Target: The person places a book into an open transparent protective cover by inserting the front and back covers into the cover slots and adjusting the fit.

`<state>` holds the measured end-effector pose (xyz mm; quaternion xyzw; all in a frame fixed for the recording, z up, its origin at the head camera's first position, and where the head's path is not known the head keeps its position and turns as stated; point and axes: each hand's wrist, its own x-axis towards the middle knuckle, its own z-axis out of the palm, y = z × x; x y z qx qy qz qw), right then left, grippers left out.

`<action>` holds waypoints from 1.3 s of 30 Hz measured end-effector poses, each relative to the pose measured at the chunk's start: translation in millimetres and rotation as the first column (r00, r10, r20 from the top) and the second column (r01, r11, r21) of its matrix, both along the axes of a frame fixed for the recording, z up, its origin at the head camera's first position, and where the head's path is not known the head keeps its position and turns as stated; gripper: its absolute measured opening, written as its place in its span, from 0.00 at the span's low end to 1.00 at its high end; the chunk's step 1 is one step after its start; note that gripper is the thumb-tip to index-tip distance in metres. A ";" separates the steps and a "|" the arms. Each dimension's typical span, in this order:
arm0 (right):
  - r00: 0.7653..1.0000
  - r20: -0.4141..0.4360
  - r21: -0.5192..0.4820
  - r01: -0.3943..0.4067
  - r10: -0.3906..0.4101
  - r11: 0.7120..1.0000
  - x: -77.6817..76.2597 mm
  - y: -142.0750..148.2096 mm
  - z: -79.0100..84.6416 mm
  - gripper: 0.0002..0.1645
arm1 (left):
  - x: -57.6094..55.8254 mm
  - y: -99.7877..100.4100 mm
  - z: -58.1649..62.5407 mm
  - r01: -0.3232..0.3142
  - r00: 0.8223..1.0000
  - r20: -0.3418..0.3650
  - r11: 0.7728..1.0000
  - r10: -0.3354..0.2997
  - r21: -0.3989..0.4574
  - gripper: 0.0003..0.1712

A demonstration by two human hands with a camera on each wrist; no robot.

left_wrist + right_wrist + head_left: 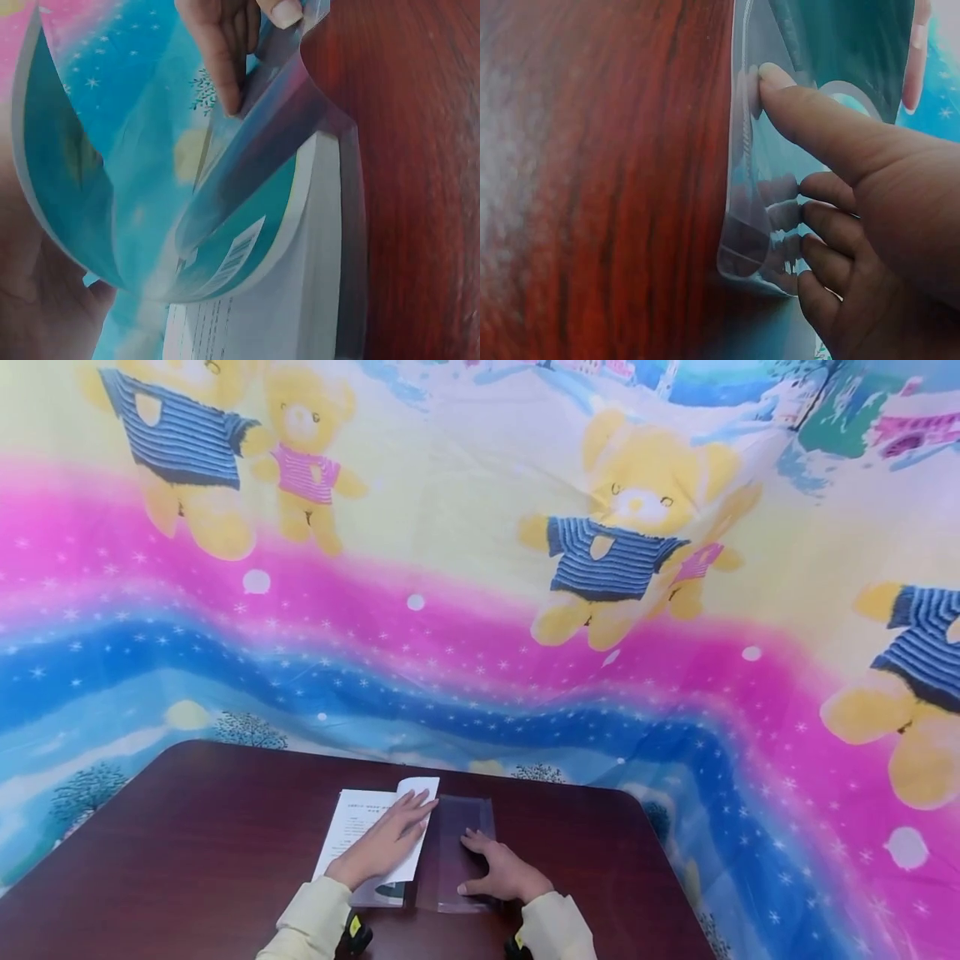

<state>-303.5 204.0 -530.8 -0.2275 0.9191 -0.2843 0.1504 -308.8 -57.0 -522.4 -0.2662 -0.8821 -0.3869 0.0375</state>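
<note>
A thick book (pixel 363 814) lies on the table with its end cover (pixel 52 150) bent up. The cover's outer side is teal with a barcode label (pixel 238 251), and printed pages show beneath. My left hand (pixel 390 843) rests on the raised white side of the cover, fingers extended. A clear plastic book cover (pixel 467 810) sits around the book, its free flap spread to the right. On that flap my right hand (pixel 510 868) lies with thumb and fingers spread. In the right wrist view the thumb (pixel 810 120) and fingertips touch the glossy plastic.
The dark red-brown wooden table (pixel 187 860) extends to both sides. Behind it hangs a curtain (pixel 450 652) printed with bears and snowflakes. Cream sleeves (pixel 315 910) and black wrist devices (pixel 357 935) are near the table's front.
</note>
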 end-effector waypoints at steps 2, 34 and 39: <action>1.000 0.010 0.000 0.004 -0.004 1.000 0.8 -0.7 1.1 0.47 | -0.5 -1.6 -0.5 0.019 1.000 -0.024 0.999 -0.020 -0.037 0.27; 0.998 0.051 0.023 0.029 -0.030 0.999 5.7 0.6 5.2 0.47 | -9.3 3.0 -13.4 0.026 0.973 -0.190 0.879 -0.132 -0.476 0.34; 0.998 0.060 0.006 0.017 -0.018 1.000 6.0 2.3 6.8 0.48 | -11.9 5.7 -18.4 0.011 0.968 -0.212 0.865 -0.135 -0.502 0.34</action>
